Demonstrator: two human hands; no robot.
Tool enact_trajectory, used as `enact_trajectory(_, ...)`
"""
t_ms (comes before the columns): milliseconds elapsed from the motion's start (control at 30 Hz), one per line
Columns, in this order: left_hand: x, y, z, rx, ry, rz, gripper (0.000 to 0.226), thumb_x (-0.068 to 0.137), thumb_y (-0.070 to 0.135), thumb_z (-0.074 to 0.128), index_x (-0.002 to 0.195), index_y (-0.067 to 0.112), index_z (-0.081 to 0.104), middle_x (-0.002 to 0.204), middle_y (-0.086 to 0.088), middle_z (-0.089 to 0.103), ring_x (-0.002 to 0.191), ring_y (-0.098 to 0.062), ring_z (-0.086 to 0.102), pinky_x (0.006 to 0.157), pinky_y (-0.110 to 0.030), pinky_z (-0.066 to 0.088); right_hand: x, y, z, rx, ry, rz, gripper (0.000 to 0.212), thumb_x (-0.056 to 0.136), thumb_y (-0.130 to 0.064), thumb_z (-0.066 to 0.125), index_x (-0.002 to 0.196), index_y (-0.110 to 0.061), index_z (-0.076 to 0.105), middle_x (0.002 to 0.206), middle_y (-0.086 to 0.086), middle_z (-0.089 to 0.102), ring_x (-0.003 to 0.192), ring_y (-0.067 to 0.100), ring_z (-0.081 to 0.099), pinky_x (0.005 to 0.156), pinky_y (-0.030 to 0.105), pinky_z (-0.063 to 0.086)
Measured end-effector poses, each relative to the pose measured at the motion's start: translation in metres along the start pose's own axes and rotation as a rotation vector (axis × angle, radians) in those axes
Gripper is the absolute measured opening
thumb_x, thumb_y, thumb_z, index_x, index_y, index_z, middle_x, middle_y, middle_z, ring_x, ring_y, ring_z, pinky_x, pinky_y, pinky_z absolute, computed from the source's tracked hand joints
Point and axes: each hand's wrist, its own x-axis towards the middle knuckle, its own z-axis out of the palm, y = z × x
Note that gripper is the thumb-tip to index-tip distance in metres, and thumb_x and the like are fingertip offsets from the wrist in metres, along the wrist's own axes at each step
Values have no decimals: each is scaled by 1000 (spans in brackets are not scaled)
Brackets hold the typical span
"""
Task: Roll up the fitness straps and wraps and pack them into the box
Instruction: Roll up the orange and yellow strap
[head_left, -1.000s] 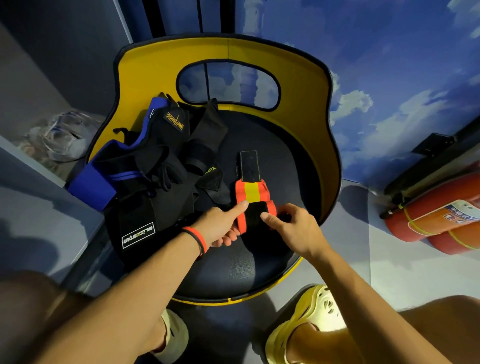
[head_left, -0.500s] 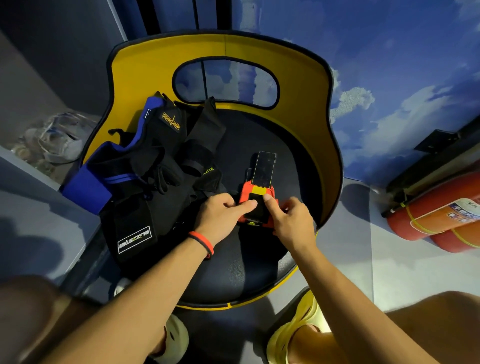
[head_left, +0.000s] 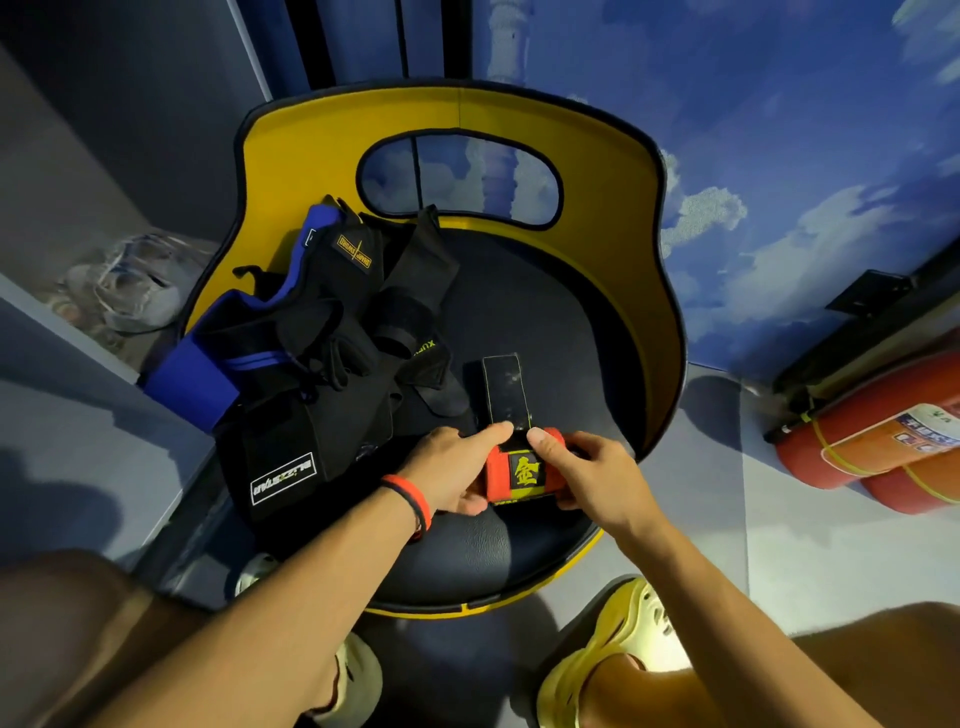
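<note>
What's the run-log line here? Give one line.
left hand: grips orange wrist wrap; right hand: grips it; state: partly rolled

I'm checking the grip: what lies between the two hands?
The rolled orange wrap, gripped at each end by the left hand and the right hand, as the head view shows.

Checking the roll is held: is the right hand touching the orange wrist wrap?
Touching. The head view shows the right hand gripping the orange wrist wrap, index fingertip on top.

Likely a gym corner, cloud-mural wall (head_left: 779, 156), red fire extinguishers (head_left: 878, 441), fitness gear (head_left: 322, 364) piled on a chair (head_left: 311, 156)
</note>
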Motion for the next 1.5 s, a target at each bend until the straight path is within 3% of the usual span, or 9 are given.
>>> enact_trajectory(167, -1, 1, 11, 414, 224, 242, 45, 97, 51, 41, 104, 14, 66, 116, -11, 64, 103, -28, 61, 90, -37, 52, 0, -5, 8, -4, 12, 45, 52, 84, -64, 69, 118, -24, 65, 109, -1, 70, 96, 17, 70, 68, 34, 65)
enact_trajectory(267, -5, 6, 16, 323, 205, 286, 33, 103, 27, 42, 122, 11, 63, 130, -12, 58, 120, -30, 51, 98, -33, 41, -2, -5, 12, -7, -14, 56, 49, 88, -64, 65, 124, -31, 65, 111, -4, 70, 100, 16, 69, 70, 33, 65)
enact_trajectory(467, 2, 8, 10, -34, 183, 171, 16, 95, 31, 60, 82, 23, 58, 94, -5, 62, 89, -24, 59, 91, -46, 52, 2, -11, 15, 86, 3, 108, 29, 91, -50, 68, 109, -27, 69, 100, 2, 75, 93, 17, 72, 65, 30, 62)
enact_trajectory(600, 3, 6, 7, -149, 110, 134, 20, 98, 28, 61, 82, 17, 66, 86, -9, 62, 84, -24, 60, 94, -55, 54, 1, -11, 18, 167, 8, 76, 23, 90, -43, 71, 103, -24, 69, 99, 5, 74, 91, 18, 73, 65, 28, 61)
enact_trajectory(833, -8, 14, 6, -506, 24, 32, 13, 98, 23, 63, 100, 10, 65, 98, -10, 65, 89, -22, 63, 75, -38, 58, 2, -18, 16, 362, 21, 96, 20, 94, -37, 64, 104, -20, 66, 90, 3, 72, 86, 16, 73, 69, 34, 62)
enact_trajectory(1033, -16, 23, 13, -454, 75, 100, 24, 99, 40, 57, 106, 19, 64, 112, -6, 66, 107, -27, 65, 79, -45, 61, 0, -22, 12, 602, 53, 25, 13, 99, -22, 52, 105, -22, 64, 86, -4, 68, 78, 11, 68, 66, 33, 58)
enact_trajectory(1133, -20, 24, 20, -454, 97, 220, 25, 102, 35, 55, 94, 15, 68, 97, -7, 68, 95, -26, 68, 70, -42, 62, 0, -24, 9, 589, 73, 6, 25, 99, -17, 47, 110, -23, 69, 94, -1, 71, 84, 12, 68, 67, 31, 57)
enact_trajectory(1267, -15, 16, 24, -327, 178, 378, 59, 84, 60, 48, 86, 2, 61, 82, -20, 60, 80, -22, 59, 86, -61, 55, -2, -26, 7, 510, 86, -26, 32, 101, -14, 45, 104, -28, 74, 85, -7, 74, 82, 8, 70, 67, 27, 57)
enact_trajectory(1500, -16, 15, 19, -797, 8, 184, 17, 100, 15, 52, 97, 15, 69, 106, -13, 69, 101, -27, 64, 89, -43, 53, -4, -36, 10, 390, 53, -101, 31, 103, -12, 49, 106, -35, 69, 78, -20, 75, 77, -1, 72, 64, 21, 59)
